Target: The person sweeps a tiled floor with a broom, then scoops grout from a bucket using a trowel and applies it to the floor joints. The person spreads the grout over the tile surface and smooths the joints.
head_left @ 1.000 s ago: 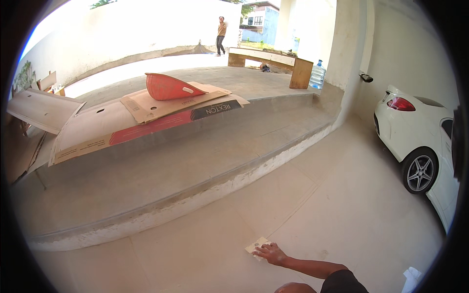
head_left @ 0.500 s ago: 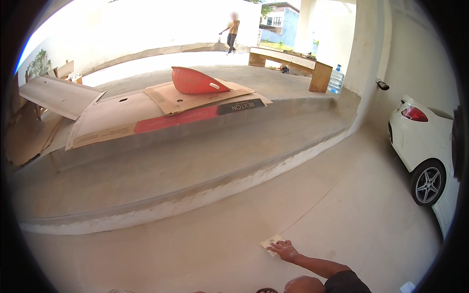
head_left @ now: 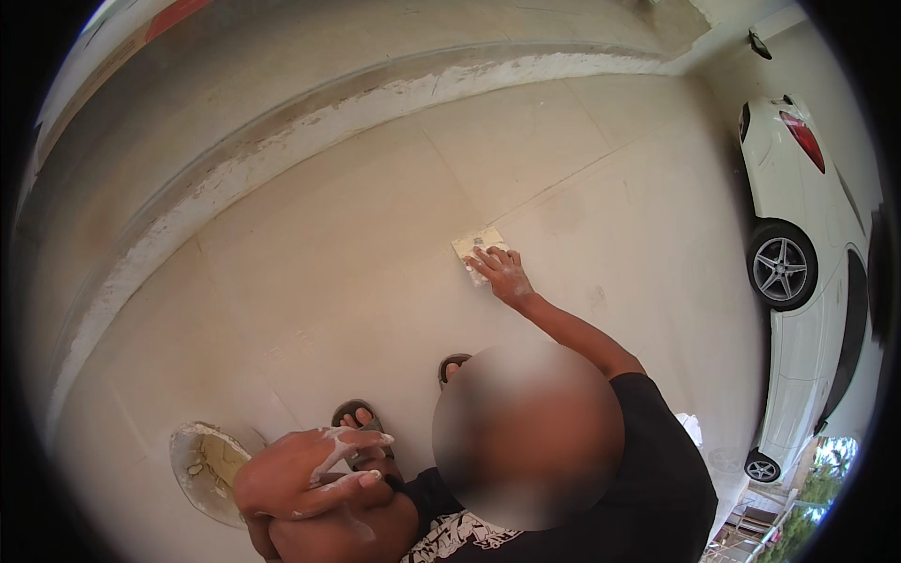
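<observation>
Right hand (head_left: 505, 274) grips a pale pad (head_left: 474, 248); left hand (head_left: 305, 469), fingers parted, partly hides a probable bucket (head_left: 191, 482). White car (head_left: 786, 355) stands rightward.

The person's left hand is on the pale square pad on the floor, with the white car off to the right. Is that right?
Not quite: it is the right hand on the pale square pad on the floor, as the head view shows. The white car is off to the right.
</observation>
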A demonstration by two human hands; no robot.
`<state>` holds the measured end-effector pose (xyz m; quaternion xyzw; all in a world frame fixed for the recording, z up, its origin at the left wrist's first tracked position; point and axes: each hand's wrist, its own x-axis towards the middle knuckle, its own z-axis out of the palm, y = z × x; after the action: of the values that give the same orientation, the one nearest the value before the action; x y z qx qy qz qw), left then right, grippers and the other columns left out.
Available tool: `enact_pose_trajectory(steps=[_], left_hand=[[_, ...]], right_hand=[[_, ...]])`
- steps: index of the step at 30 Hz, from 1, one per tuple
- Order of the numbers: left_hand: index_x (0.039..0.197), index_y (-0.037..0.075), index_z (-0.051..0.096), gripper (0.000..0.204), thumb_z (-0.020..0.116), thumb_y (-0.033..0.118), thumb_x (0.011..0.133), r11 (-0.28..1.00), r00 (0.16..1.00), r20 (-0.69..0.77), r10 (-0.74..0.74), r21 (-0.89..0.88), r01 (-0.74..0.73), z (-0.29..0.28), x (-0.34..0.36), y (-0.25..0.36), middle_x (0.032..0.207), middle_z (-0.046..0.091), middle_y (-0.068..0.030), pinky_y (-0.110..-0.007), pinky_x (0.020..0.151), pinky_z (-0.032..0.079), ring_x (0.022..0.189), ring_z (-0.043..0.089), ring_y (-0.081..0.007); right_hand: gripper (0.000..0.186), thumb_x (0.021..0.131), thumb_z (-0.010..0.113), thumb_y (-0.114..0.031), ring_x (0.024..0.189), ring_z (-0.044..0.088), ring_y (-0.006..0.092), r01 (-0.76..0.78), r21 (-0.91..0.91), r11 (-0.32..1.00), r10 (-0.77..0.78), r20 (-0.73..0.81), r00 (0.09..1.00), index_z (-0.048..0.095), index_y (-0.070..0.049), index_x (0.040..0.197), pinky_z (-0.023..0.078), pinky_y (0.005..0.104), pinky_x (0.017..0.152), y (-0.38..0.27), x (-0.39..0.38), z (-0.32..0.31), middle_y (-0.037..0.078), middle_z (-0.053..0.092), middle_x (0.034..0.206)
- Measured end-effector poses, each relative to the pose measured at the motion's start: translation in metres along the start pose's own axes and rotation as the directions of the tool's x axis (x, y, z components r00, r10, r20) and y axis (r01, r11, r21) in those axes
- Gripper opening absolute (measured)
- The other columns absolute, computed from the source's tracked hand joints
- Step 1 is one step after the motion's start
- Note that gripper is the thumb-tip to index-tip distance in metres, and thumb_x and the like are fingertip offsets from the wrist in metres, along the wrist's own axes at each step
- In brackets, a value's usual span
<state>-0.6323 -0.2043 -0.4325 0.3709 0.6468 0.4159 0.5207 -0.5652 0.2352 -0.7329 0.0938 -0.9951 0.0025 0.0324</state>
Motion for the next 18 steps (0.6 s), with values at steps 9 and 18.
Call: enact_pose_trajectory(steps=[9,18], left_hand=[[0.124,0.001,0.05,0.04,0.056,0.027,0.093,0.997,0.989,0.148,-0.026,0.073,0.015,-0.001,0.012,0.005,0.11,0.065,-0.017,-0.039,0.084,0.051,0.099,0.064,-0.0332],[0.125,0.003,0.052,0.048,0.053,0.038,0.093,0.996,0.994,0.064,-0.084,0.002,0.084,0.0,0.02,0.008,0.106,0.065,-0.0156,-0.04,0.082,0.049,0.096,0.063,-0.0365]], right_hand=[[0.058,0.078,0.057,0.0,0.113,0.051,0.022,0.087,-0.065,0.994,-0.091,-0.051,0.995,0.053,-0.021,0.132,0.037,0.0411,0.088,0.015,-0.006,-0.019,0.002,0.053,0.136],[0.059,0.078,0.057,0.001,0.116,0.05,0.0225,0.11,0.021,0.994,-0.11,0.035,0.993,0.053,-0.022,0.132,0.037,0.0412,0.089,0.019,-0.016,-0.009,0.0,0.053,0.136]])
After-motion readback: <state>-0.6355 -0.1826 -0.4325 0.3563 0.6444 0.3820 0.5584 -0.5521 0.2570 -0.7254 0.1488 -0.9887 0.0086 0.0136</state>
